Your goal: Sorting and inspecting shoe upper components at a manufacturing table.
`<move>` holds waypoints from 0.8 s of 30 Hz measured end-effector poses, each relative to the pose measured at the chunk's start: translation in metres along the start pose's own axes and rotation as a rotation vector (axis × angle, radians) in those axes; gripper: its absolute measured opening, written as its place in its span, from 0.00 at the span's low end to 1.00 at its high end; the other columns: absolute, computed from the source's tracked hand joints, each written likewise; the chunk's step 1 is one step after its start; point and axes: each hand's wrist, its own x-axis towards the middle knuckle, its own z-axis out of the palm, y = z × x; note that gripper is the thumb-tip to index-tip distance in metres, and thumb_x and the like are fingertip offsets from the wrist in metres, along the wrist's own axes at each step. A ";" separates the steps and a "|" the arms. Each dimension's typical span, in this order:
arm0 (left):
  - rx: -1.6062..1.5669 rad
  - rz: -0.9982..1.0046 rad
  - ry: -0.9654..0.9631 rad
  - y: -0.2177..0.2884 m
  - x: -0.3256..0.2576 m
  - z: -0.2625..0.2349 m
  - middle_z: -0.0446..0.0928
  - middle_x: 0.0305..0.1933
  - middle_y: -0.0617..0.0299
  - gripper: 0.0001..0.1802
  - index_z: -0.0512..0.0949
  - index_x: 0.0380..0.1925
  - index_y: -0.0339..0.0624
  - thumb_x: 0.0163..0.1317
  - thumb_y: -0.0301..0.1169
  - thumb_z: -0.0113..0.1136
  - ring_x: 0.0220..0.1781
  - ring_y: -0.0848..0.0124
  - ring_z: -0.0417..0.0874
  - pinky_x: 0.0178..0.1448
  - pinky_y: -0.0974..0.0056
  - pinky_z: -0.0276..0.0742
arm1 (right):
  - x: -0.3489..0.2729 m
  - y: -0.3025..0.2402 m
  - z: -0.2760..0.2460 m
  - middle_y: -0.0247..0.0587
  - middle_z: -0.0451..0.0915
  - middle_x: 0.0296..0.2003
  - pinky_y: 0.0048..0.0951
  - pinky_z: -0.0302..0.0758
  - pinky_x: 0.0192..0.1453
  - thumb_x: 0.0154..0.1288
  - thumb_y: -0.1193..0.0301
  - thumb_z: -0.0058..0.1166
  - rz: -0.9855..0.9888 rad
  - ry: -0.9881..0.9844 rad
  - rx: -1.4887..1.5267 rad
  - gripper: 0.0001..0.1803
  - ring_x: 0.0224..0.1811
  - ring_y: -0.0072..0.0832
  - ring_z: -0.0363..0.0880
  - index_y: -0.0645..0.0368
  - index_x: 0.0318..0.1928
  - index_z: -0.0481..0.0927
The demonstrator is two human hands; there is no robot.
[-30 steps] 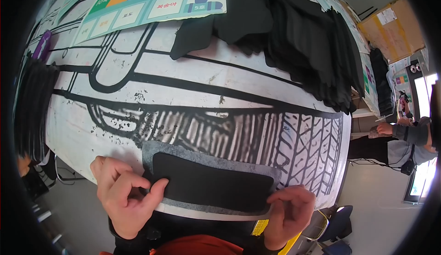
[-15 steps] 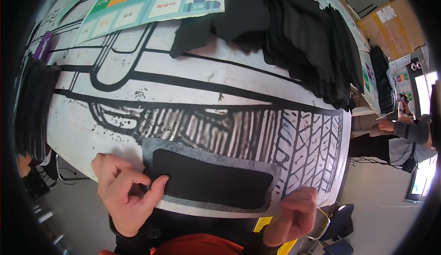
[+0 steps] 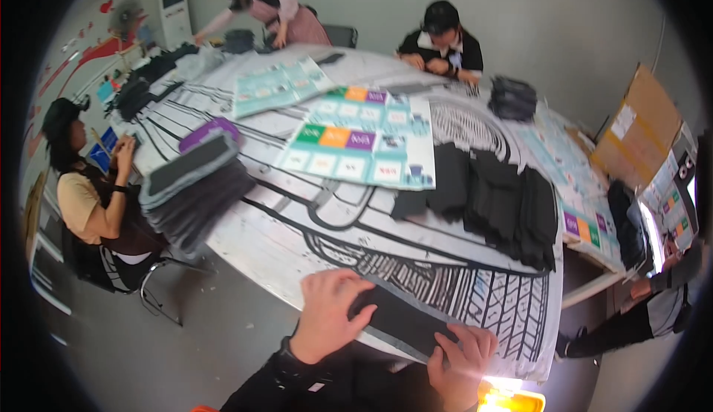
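A tilted brown cardboard box [image 3: 642, 126] stands at the table's far right, a white rectangular label [image 3: 622, 121] on its face. Printed sheets [image 3: 362, 141] of teal, green, orange and purple panels lie mid-table. Another sheet [image 3: 276, 85] lies farther back.

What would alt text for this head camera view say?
Both hands, left hand and right hand, press a flat black fabric piece at the near edge of a big printed table; stacked black fabric and seated people surround it.
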 end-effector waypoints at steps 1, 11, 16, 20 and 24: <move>0.002 0.047 0.005 -0.001 -0.004 -0.005 0.76 0.55 0.60 0.25 0.82 0.53 0.51 0.52 0.34 0.75 0.60 0.56 0.74 0.67 0.49 0.61 | 0.008 -0.014 -0.006 0.41 0.83 0.55 0.61 0.63 0.70 0.56 0.68 0.61 -0.039 0.023 0.016 0.18 0.61 0.43 0.78 0.55 0.48 0.87; 0.046 0.338 -0.187 0.041 -0.055 0.017 0.67 0.76 0.46 0.31 0.70 0.72 0.39 0.75 0.43 0.54 0.80 0.48 0.64 0.79 0.44 0.60 | -0.014 -0.072 -0.018 0.47 0.72 0.72 0.71 0.57 0.74 0.78 0.55 0.47 0.044 -0.162 -0.315 0.29 0.77 0.45 0.65 0.58 0.71 0.73; 0.089 0.305 -0.142 0.037 -0.059 0.014 0.68 0.75 0.41 0.32 0.70 0.72 0.39 0.75 0.47 0.53 0.78 0.46 0.65 0.79 0.43 0.60 | -0.018 -0.070 -0.025 0.47 0.67 0.76 0.75 0.55 0.74 0.80 0.53 0.44 0.043 -0.222 -0.273 0.31 0.79 0.45 0.62 0.55 0.75 0.68; 0.217 0.256 -0.073 0.028 -0.063 0.015 0.68 0.74 0.37 0.34 0.70 0.72 0.38 0.75 0.51 0.52 0.77 0.43 0.66 0.80 0.40 0.56 | -0.025 -0.061 -0.020 0.47 0.66 0.76 0.75 0.55 0.74 0.80 0.53 0.44 -0.039 -0.182 -0.271 0.31 0.79 0.45 0.62 0.55 0.75 0.68; 0.237 0.238 -0.053 0.029 -0.064 0.023 0.68 0.73 0.34 0.35 0.71 0.70 0.35 0.75 0.52 0.50 0.77 0.40 0.65 0.82 0.39 0.52 | -0.028 -0.058 -0.017 0.45 0.68 0.75 0.76 0.52 0.75 0.80 0.53 0.43 -0.047 -0.174 -0.281 0.30 0.79 0.43 0.62 0.55 0.74 0.69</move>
